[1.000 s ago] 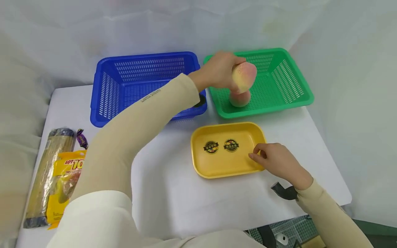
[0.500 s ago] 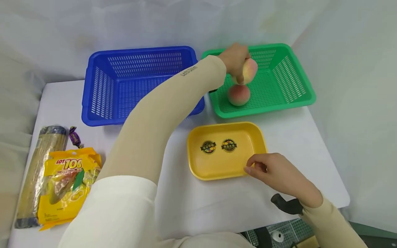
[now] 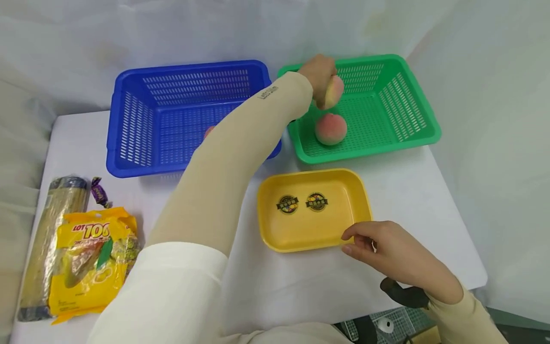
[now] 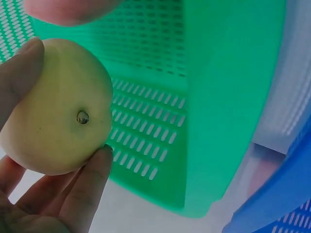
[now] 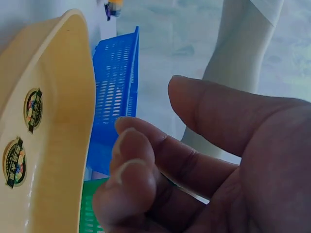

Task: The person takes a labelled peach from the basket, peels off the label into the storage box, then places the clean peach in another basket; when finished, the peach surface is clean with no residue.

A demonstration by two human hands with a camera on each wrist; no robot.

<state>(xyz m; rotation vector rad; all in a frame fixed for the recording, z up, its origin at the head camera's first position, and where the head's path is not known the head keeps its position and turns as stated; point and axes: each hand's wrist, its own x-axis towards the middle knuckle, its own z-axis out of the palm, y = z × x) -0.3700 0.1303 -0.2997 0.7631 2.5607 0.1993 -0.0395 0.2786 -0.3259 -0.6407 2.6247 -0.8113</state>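
Note:
At the left end of the green basket point(image 3: 378, 152), my left hand point(image 3: 319, 79) grips a pink-and-yellow peach point(image 3: 334, 91). In the left wrist view, thumb and fingers lie around the peach point(image 4: 58, 107), whose stem dimple faces the camera. A second, redder peach point(image 3: 331, 129) sits in the basket, just in front of the held one. My right hand point(image 3: 391, 251) hovers at the near right corner of the yellow tray point(image 3: 301, 233), fingers loosely curled. The right wrist view shows nothing between that hand's thumb point(image 5: 209, 109) and fingers.
A blue basket point(image 3: 189, 68) stands left of the green one, a reddish round thing point(image 3: 208, 131) inside it partly hidden by my left sleeve. On the table's left lie a yellow candy bag point(image 3: 92, 267), a plastic-wrapped bundle of thin sticks point(image 3: 56, 220) and a purple-wrapped candy point(image 3: 99, 192).
My left hand has moved farther back over the green basket, with the peach still gripped. My right hand has drawn slightly toward the table's front edge.

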